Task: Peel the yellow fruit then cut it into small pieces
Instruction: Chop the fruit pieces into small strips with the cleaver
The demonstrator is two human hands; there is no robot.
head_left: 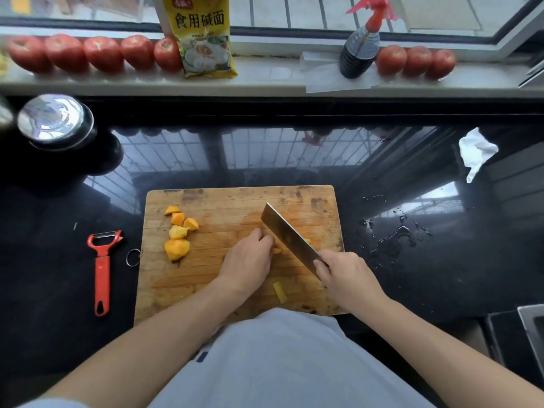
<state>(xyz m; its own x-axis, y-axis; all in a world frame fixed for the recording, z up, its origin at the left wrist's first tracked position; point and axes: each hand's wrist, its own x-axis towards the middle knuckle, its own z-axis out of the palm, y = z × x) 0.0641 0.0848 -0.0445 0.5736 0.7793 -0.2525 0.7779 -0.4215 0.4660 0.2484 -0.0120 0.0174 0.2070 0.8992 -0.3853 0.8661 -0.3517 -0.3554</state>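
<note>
The right hand (346, 273) is wrapped round the handle of the cleaver (290, 238), and the left hand (248, 260) curls its fingers over a small bit of yellow fruit (276, 250) at the middle of the wooden cutting board (241, 201), pinning it right beside the blade. Only a sliver of that piece shows past the fingertips, and a little more yellow peeks out on the far side of the blade, so how much is left there cannot be told. The blade runs slantwise, tip away from the body, its edge down near the fruit.

To do this cut well, I judge the left fingertips should tuck back so the knuckles guide the flat of the blade, because the piece is small and the fingers sit very close to the edge. Short, straight chops suit it better than a long slice, with the left hand creeping back after each one.

Further out, the cut chunks (178, 231) lie in a loose cluster at the board's left side, the nearest one larger and likely needing another pass. A pale strip (279, 292) rests near the board's front edge. On the dark counter left of the board lies the red peeler (102, 272).
</note>
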